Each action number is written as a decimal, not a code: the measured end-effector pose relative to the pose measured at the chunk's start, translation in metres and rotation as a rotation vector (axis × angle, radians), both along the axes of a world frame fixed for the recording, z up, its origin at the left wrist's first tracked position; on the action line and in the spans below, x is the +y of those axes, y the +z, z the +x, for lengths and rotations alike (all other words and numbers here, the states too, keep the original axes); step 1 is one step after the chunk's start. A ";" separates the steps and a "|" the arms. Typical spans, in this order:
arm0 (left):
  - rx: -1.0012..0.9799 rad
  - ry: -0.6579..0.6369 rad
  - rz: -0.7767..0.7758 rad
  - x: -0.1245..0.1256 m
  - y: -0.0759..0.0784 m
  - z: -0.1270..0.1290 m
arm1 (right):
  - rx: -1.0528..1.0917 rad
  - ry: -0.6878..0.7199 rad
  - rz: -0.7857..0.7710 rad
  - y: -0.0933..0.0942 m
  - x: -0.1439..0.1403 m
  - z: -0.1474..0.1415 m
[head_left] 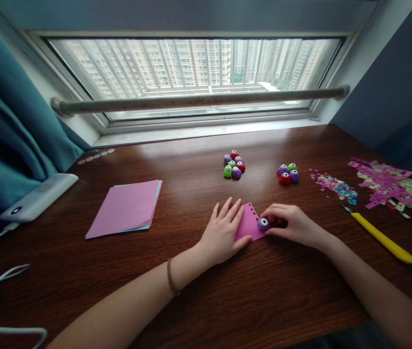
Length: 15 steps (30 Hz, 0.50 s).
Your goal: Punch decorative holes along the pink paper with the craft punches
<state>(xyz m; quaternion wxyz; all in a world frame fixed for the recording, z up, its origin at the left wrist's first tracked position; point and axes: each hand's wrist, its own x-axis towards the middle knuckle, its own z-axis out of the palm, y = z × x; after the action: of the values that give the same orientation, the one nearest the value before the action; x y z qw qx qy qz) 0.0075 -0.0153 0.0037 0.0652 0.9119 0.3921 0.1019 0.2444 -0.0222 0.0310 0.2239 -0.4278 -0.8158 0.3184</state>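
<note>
My left hand (pixel 225 231) lies flat with spread fingers on a small pink sheet of paper (pixel 246 225), pressing it to the table. A row of small punched holes runs along the sheet's upper right edge. At that edge my right hand (pixel 290 224) pinches a purple craft punch (pixel 263 223) with a star mark on its white top. The punch sits over the paper's right edge, below the punched holes; the paper inside it is hidden.
Two clusters of coloured punches (pixel 234 165) (pixel 288 173) stand beyond my hands. Rightward lie paper confetti (pixel 337 186), cut paper strips (pixel 388 182) and a yellow-handled craft knife (pixel 384 237). Leftward are stacked pink and blue sheets (pixel 124 207) and a white power bank (pixel 40 198) with a cable.
</note>
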 end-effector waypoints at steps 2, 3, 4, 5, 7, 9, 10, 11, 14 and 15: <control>0.008 0.005 -0.005 0.000 0.000 0.000 | 0.015 0.007 0.006 0.000 0.000 -0.001; 0.011 0.008 -0.007 0.000 0.000 0.000 | 0.019 0.009 0.007 -0.001 0.000 -0.001; 0.012 0.010 -0.009 0.000 -0.001 0.000 | 0.021 0.012 0.009 -0.001 0.000 -0.002; 0.012 0.012 -0.011 0.000 -0.001 0.000 | 0.023 0.016 0.010 -0.001 0.000 -0.002; 0.011 0.017 -0.012 0.000 -0.001 0.000 | 0.023 0.023 0.014 -0.002 0.000 -0.002; 0.013 0.021 -0.013 0.000 -0.001 0.000 | 0.020 0.030 0.021 -0.002 0.000 -0.001; 0.014 0.023 -0.014 -0.001 -0.001 0.001 | 0.018 0.032 0.024 -0.002 -0.001 -0.001; 0.015 0.025 -0.015 -0.001 -0.001 0.001 | 0.016 0.033 0.028 -0.003 -0.001 -0.001; 0.014 0.032 -0.019 -0.001 -0.001 0.001 | 0.020 0.036 0.037 -0.004 0.000 -0.002; 0.014 0.033 -0.020 -0.001 -0.002 0.001 | 0.022 0.038 0.038 -0.005 0.000 -0.002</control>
<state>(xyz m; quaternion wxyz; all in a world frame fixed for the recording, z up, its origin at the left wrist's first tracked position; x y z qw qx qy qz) 0.0087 -0.0159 0.0021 0.0699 0.9052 0.4087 0.0928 0.2425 -0.0222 0.0262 0.2349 -0.4045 -0.8271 0.3117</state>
